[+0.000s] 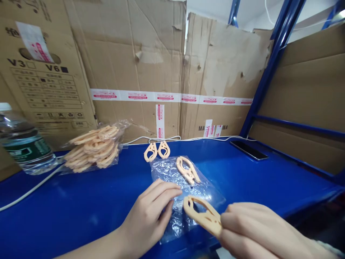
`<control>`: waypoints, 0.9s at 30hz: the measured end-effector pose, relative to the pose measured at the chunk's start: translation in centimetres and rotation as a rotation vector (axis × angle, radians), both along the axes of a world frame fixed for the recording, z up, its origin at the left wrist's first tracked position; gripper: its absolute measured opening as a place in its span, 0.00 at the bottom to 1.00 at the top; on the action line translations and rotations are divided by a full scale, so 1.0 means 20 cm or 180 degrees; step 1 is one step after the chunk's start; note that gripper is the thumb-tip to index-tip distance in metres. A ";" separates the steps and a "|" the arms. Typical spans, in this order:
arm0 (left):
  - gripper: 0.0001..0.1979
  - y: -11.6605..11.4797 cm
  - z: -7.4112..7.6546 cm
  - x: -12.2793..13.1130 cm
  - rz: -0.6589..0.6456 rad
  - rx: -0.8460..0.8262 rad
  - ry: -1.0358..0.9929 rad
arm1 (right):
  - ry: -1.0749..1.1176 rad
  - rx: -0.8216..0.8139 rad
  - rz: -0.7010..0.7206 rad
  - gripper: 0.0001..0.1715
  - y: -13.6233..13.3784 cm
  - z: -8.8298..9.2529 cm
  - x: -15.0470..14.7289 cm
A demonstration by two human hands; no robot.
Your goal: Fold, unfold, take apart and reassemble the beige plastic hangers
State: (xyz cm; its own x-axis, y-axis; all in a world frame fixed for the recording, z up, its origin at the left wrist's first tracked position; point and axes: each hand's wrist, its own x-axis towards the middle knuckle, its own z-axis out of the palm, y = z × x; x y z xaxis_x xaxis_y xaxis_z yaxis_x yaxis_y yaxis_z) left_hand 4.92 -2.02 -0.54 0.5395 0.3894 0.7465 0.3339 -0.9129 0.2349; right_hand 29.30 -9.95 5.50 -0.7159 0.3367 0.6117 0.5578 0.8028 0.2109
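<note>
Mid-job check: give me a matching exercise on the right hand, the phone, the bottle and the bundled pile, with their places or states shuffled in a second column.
Column one:
1. Right hand
2. Phone
3. Bottle
4. Bundled pile of beige pieces

Column two:
A. At the left edge of the view
B. Wrapped in clear plastic
C. Gripping a single beige piece
D. Lying flat toward the back right of the blue surface

Right pairs: 1-C, 2-D, 3-A, 4-B
</note>
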 end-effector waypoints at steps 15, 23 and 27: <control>0.20 0.00 0.00 0.01 -0.0020 0.0056 0.0316 | -0.0798 0.1187 -0.0497 0.14 0.43 -0.18 -0.10; 0.16 -0.01 0.00 0.01 -0.0039 -0.0118 0.0434 | 0.0382 -0.1538 0.0277 0.06 0.59 0.05 -0.05; 0.15 -0.01 0.00 0.01 -0.0037 -0.0150 0.0408 | -0.0154 -0.1173 -0.0149 0.12 0.91 0.09 -0.12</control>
State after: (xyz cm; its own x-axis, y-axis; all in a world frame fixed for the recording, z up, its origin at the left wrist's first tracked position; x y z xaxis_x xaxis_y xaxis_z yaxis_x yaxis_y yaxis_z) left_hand 5.02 -2.13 -0.58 0.6340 0.4157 0.6521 0.3534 -0.9058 0.2338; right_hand 26.92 8.25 7.39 -0.7196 0.5609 0.4092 0.5921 0.8036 -0.0604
